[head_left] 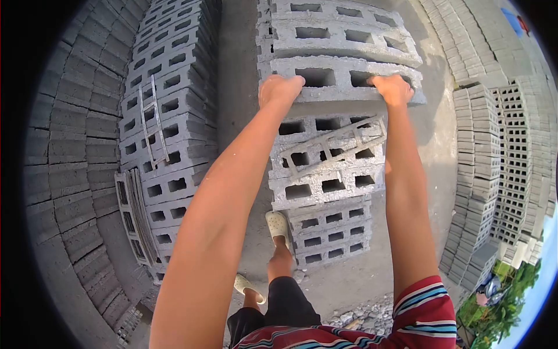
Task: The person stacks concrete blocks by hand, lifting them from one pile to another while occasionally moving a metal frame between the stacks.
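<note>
Both arms extend forward to the top of a stack of hollow concrete blocks [325,186]. The left hand [281,90] is closed over the near left edge of the topmost block [340,94], fingers curled toward its left cavity. The right hand [393,88] is closed over the near right part of the same block, fingertips hooked at the rim of the right cavity. The block lies flat, cavities facing the camera, in line with further blocks behind it.

Below the gripped block, a thin lattice piece [332,145] lies diagonally across the face of the stack. A second stack [168,104] stands to the left, apart from the first, with bare ground [238,70] between them. A wall of solid blocks [70,151] curves along the far left. More stacks [494,174] stand at the right. The person's feet in pale clogs [279,224] are just beside the base of the stack.
</note>
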A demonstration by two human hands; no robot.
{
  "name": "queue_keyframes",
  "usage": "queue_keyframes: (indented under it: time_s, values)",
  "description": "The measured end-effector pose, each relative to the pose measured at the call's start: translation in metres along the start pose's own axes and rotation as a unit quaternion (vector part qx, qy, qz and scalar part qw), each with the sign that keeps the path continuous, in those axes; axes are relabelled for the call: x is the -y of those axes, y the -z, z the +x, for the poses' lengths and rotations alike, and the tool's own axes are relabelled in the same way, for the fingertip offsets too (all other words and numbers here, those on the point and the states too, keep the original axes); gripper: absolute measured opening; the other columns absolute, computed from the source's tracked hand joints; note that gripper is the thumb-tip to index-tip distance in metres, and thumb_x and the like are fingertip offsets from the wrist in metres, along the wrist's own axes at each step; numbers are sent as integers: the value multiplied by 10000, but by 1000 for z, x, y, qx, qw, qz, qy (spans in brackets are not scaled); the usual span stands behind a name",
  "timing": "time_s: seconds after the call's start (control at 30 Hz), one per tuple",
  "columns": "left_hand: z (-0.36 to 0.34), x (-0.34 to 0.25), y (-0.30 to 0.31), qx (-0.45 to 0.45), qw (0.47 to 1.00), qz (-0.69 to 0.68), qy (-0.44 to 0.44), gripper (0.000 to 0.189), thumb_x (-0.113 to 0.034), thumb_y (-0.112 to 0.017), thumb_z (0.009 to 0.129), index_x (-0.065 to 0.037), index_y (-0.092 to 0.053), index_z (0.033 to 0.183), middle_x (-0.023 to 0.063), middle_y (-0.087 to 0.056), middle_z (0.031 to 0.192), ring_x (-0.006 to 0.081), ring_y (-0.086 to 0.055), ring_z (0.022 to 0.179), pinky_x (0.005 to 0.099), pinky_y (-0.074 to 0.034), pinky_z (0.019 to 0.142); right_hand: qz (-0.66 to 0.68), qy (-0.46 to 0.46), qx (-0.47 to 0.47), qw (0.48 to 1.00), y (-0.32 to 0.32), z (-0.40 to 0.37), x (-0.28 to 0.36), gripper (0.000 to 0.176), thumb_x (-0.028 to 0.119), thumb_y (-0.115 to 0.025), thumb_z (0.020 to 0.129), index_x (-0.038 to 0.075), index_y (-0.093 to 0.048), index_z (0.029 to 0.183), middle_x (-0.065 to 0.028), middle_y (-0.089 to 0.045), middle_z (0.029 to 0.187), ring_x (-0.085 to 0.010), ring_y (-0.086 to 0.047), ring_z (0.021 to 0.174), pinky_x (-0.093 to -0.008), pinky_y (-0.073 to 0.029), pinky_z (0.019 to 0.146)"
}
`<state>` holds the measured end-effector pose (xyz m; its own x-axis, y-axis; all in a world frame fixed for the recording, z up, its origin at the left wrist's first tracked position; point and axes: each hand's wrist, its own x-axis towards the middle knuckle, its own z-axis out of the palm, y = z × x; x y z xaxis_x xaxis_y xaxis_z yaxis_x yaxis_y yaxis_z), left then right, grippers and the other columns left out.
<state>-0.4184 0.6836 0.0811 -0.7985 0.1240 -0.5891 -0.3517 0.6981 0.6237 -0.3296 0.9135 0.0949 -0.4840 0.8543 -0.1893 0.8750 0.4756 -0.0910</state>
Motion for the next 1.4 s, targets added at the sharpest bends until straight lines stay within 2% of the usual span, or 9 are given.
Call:
queue_keyframes:
  time_s: [0.1, 0.23, 0.5, 0.6, 0.8, 1.03, 1.13, 1.27, 1.4]
  values:
    - [-30, 8, -5, -58, 997, 42, -20, 475, -347, -628, 613, 27, -650, 904, 221, -624, 972, 331, -593, 956, 369, -449, 847, 28, -4, -3, 1000, -6, -15, -19, 555, 487, -658, 589, 65, -669, 950, -135, -645, 1002, -242, -570, 1028, -366, -193, 1058]
    - [-59, 48, -31, -127, 991, 2, -39, 486, -338, -659, 618, 82, -591, 853, 247, -622, 913, 391, -597, 887, 407, -453, 819, 128, -3, -55, 990, -34, -42, -56, 622, 500, -688, 560, 9, -660, 942, -152, -643, 995, -250, -571, 1018, -384, -126, 1074]
    - [-75, 106, -66, -182, 975, -64, -106, 473, -274, -723, 583, 60, -602, 894, 219, -640, 882, 350, -617, 858, 391, -472, 775, 207, 23, -175, 962, -85, -73, -98, 620, 481, -678, 571, 52, -642, 1016, -147, -641, 988, -280, -551, 1030, -419, -104, 1076]
    - [-79, 130, -83, -153, 974, -133, -99, 788, -231, -734, 545, 127, -436, 1181, 235, -629, 904, 343, -623, 834, 360, -485, 772, 258, 53, -188, 946, -105, -83, -118, 531, 394, -661, 600, 69, -638, 1019, -131, -644, 970, -280, -540, 1038, -424, -93, 1078]
    - [-83, 148, -94, -153, 972, -150, -99, 780, -201, -729, 537, 127, -433, 1180, 229, -635, 880, 323, -628, 844, 350, -492, 755, 267, 60, -201, 941, -119, -95, -130, 428, 331, -659, 607, 54, -664, 932, -155, -640, 945, -299, -549, 996, -425, -136, 1073]
    - [-81, 91, -45, -92, 995, -38, -3, 400, -279, -665, 555, 23, -648, 817, 227, -638, 868, 374, -614, 848, 395, -478, 790, 229, 48, -184, 955, -65, -95, -89, 486, 357, -692, 569, -27, -661, 865, -165, -649, 745, -312, -595, 859, -406, -173, 1064]
    - [-85, 85, -10, -106, 993, -45, 18, 418, -278, -668, 534, 41, -640, 802, 215, -644, 856, 354, -621, 843, 370, -472, 781, 186, 73, -191, 961, -35, -102, -59, 515, 358, -706, 549, -54, -657, 855, -171, -637, 692, -305, -599, 827, -383, -204, 1055]
    - [-147, 130, 34, -94, 991, -88, 47, 294, -267, -641, 564, 14, -650, 649, 161, -649, 709, 289, -637, 714, 353, -480, 722, 150, 135, -218, 955, -12, -166, -53, 508, 345, -727, 521, -85, -645, 779, -207, -614, 697, -305, -589, 844, -365, -237, 1039]
    - [-250, 191, 92, -92, 979, -130, 130, 295, -269, -626, 585, 19, -597, 530, 124, -586, 538, 251, -591, 556, 352, -468, 637, 66, 182, -93, 977, 30, -275, -39, 514, 330, -747, 515, -105, -610, 750, -187, -616, 739, -332, -562, 901, -416, -301, 997]
